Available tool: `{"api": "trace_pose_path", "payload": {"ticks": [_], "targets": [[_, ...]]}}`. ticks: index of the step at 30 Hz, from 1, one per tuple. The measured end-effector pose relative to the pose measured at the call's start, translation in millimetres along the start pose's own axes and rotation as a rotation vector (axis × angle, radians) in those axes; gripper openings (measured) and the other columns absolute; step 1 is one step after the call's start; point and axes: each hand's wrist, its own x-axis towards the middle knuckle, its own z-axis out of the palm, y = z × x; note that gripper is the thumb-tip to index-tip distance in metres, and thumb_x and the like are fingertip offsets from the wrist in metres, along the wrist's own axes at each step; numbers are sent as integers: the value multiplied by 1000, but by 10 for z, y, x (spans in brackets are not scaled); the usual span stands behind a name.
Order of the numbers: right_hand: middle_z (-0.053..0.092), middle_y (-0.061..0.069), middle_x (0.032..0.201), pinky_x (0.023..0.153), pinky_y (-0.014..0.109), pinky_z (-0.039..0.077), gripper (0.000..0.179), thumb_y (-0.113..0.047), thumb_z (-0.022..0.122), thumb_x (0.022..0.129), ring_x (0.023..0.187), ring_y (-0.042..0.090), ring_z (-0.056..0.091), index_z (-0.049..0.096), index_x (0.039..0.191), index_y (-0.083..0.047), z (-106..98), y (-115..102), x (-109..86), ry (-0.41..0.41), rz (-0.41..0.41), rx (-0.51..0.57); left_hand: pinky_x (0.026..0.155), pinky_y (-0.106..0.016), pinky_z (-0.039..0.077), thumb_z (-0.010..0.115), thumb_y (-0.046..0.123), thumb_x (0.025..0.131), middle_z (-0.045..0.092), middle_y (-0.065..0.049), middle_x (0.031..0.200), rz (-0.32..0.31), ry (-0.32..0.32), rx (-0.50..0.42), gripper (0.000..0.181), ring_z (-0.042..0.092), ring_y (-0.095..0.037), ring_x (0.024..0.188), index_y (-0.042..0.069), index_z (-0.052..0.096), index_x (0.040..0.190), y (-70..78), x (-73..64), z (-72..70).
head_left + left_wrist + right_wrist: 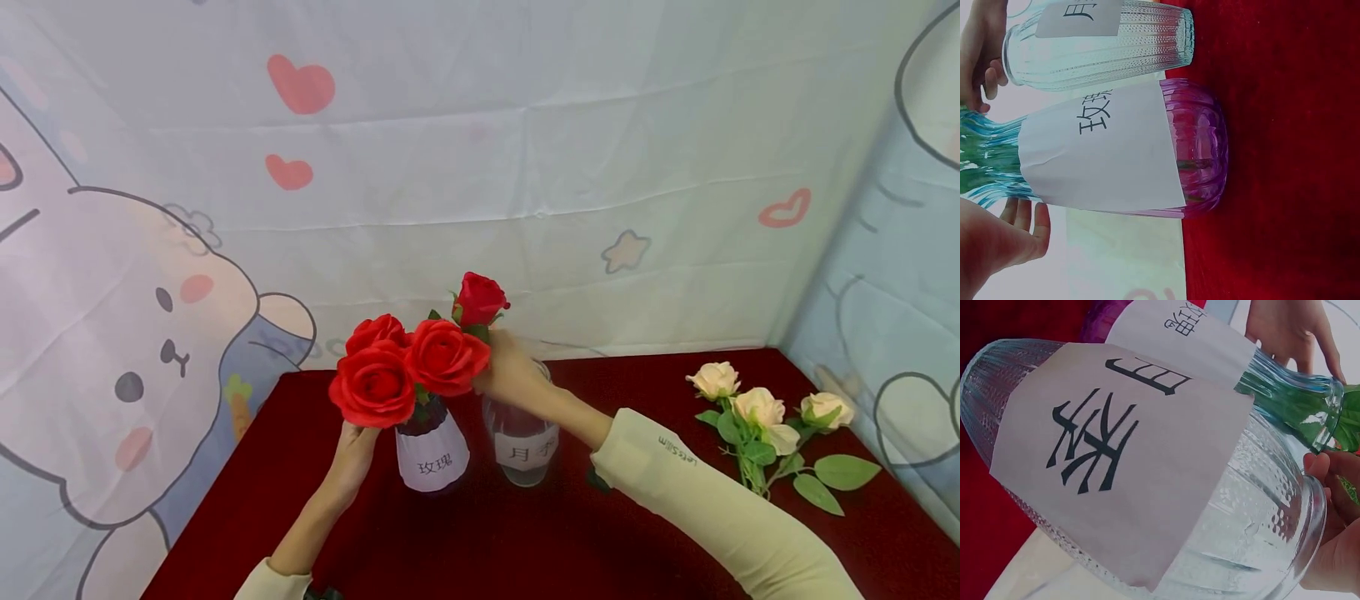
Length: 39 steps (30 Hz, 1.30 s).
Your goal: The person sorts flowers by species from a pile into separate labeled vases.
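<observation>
My left hand (354,457) holds the neck of a blue-and-purple glass vase (1200,150) with a white paper label. Three red roses (375,385) fill its mouth, and their green stems show through the glass in the wrist views. Just right of these blooms, my right hand (513,375) grips another red rose (480,298) close below its head. That rose stands higher than the others, with its lower stem mostly hidden. Under the right hand is a clear ribbed glass vase (1260,487), also labelled, standing beside the purple one.
Several pale peach roses (759,408) with green leaves lie at the right of the dark red tablecloth (480,542). A printed cloth backdrop (450,167) hangs directly behind the table, with another panel (885,292) along the right side.
</observation>
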Motion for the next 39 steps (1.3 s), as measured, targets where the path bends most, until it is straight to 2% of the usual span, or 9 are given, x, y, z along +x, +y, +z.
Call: {"api": "trace_pose_path", "payload": {"ticks": [6, 9, 11, 15, 20, 24, 28, 32, 39], "targets": [[53, 1, 62, 52, 15, 40, 6, 3, 64, 81, 56, 5, 45, 60, 84, -1, -6, 25, 3, -30, -5, 0, 105, -15, 33, 44, 14, 109, 59, 24, 120, 13, -4, 5, 30, 47, 5, 125, 36, 61, 118, -19, 10, 12], [51, -1, 61, 52, 16, 41, 6, 0, 64, 84, 56, 5, 45, 60, 87, -1, -50, 16, -32, -72, 42, 53, 105, -14, 34, 44, 13, 108, 59, 24, 119, 17, -8, 4, 32, 47, 5, 125, 38, 62, 115, -25, 21, 11], [55, 0, 64, 54, 17, 44, 5, -2, 66, 87, 56, 5, 47, 64, 92, 0, -91, 12, -71, -97, 75, 87, 104, -14, 34, 44, 13, 109, 59, 25, 119, 18, -14, 4, 33, 46, 5, 125, 40, 62, 114, -28, 28, 11], [68, 6, 80, 57, 21, 50, 19, -7, 72, 91, 59, 7, 57, 71, 108, 0, -205, 23, -172, -127, 126, 132, 104, -14, 35, 44, 13, 109, 63, 23, 113, 30, -24, -6, 32, 50, 5, 122, 38, 64, 112, -23, 41, 14], [75, 11, 99, 58, 25, 56, 18, -12, 71, 95, 61, 10, 63, 75, 110, -4, -381, 68, -309, -144, 182, 134, 104, -14, 35, 44, 12, 108, 64, 24, 113, 34, -26, -4, 33, 51, 5, 121, 39, 65, 113, -18, 46, 6], [77, 12, 106, 60, 26, 56, 20, -11, 69, 96, 65, 12, 64, 75, 114, -5, -542, 144, -429, -123, 226, 131, 104, -14, 35, 44, 13, 108, 60, 24, 120, 25, -22, 17, 33, 48, 5, 125, 39, 63, 118, -11, 45, -20], [76, 15, 100, 57, 25, 53, 19, -10, 68, 97, 61, 16, 64, 76, 113, -3, -694, 266, -533, -73, 233, 109, 105, -15, 33, 43, 14, 109, 59, 24, 122, 18, -17, 19, 31, 47, 4, 126, 37, 61, 120, -4, 35, -46], [75, 17, 96, 52, 25, 49, 18, -10, 66, 99, 56, 15, 61, 75, 111, -2, -844, 461, -663, -35, 269, 69, 105, -16, 32, 43, 14, 109, 59, 23, 122, 24, -21, 6, 31, 46, 4, 127, 37, 62, 120, -2, 27, -57], [76, 16, 95, 55, 25, 47, 21, -14, 63, 101, 57, 12, 61, 73, 114, 0, -1187, 804, -1008, -19, 374, -30, 105, -15, 33, 43, 13, 109, 60, 23, 121, 40, -24, -6, 33, 47, 3, 125, 38, 63, 119, 2, 31, -52]]}}
